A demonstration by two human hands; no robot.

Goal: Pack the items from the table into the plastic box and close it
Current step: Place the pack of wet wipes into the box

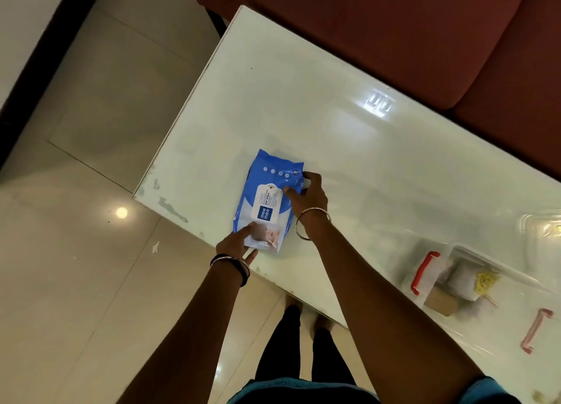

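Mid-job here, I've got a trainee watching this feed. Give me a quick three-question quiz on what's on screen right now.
1. True or false: both hands touch the blue wipes pack.
2. Where does the plastic box sit relative to the pack? A) to its left B) to its right C) under it
3. What colour is the box's latch nearest the pack?

Key:
1. True: the left hand holds the near end, the right hand grips the far right corner.
2. B
3. Red
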